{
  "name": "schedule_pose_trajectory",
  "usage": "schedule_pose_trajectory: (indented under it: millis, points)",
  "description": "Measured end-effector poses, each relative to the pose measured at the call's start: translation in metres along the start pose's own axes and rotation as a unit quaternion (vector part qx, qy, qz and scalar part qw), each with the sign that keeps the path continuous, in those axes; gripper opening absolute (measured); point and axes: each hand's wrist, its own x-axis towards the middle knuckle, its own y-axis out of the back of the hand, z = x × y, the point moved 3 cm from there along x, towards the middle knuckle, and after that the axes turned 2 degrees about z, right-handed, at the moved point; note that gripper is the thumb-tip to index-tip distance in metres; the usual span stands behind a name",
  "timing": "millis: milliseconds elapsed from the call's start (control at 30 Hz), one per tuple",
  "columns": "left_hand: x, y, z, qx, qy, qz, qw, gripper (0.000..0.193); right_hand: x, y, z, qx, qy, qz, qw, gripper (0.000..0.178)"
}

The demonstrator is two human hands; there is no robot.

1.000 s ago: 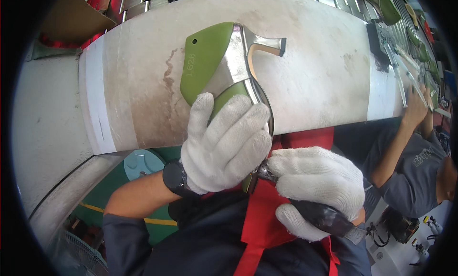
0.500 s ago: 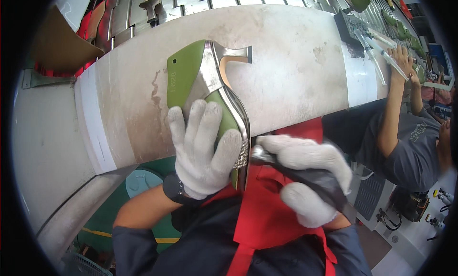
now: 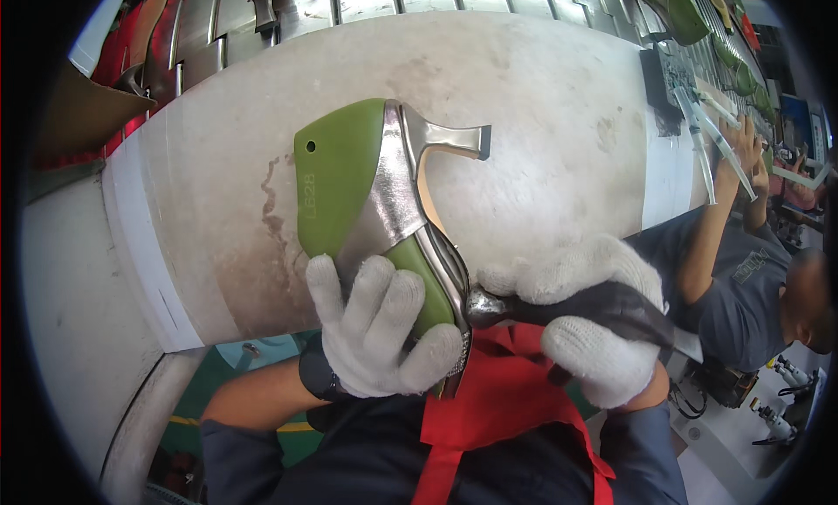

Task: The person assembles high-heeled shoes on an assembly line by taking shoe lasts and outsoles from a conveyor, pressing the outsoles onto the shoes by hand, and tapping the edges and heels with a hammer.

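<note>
A silver high-heeled shoe [image 3: 390,199] on a green shoe last [image 3: 340,178] lies on its side, its heel pointing right and its toe toward me. My left hand [image 3: 371,335], in a white knit glove, rests closed over the front part, fingers on the last and thumb by a sparkly strap. In my gloved right hand [image 3: 602,274] is a hammer with a dark handle. Its rounded metal head [image 3: 485,308] is at the edge of the sole, apparently touching it. The toe end is partly covered by my left hand.
Beneath the shoe is a pale, stained work surface [image 3: 541,86]. Metal conveyor slats [image 3: 367,6] run along the far side, carrying other shoe parts. Syringe-like tubes [image 3: 709,143] and a dark block [image 3: 661,90] sit at far right, near a co-worker's hand [image 3: 740,147].
The shoe appears lower and slightly further right in the picture, as the whole view has shifted. The hammer head now sits higher along the sole, away from the sparkly strap. Both grips continue.
</note>
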Motion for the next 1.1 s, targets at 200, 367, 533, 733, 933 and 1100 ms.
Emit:
schedule_pose_trajectory:
  millis: [200, 367, 533, 733, 933, 1100]
  points:
    - [0.005, -0.003, 0.0, 0.019, -0.004, 0.034, 0.999, 0.05, 0.034, 0.004, -0.009, -0.163, -0.014, -0.05, 0.985, 0.039]
    - [0.0, -0.012, 0.007, 0.034, 0.037, 0.084, 0.995, 0.066, 0.052, -0.004, -0.014, -0.214, -0.001, -0.091, 0.973, 0.03]
    - [-0.002, -0.007, 0.005, 0.011, 0.018, 0.071, 0.997, 0.07, 0.058, -0.007, -0.014, -0.168, -0.052, -0.07, 0.982, 0.038]
    - [-0.009, -0.004, 0.006, -0.006, 0.015, 0.036, 0.999, 0.069, 0.097, -0.012, -0.025, -0.145, -0.132, -0.115, 0.974, 0.03]
    - [-0.009, -0.007, 0.008, -0.003, 0.008, 0.024, 1.0, 0.066, 0.074, -0.016, -0.018, -0.101, -0.078, -0.061, 0.99, 0.033]
    - [-0.005, -0.007, 0.008, 0.003, 0.037, 0.07, 0.997, 0.066, 0.06, -0.027, -0.011, -0.108, -0.038, 0.019, 0.993, 0.04]
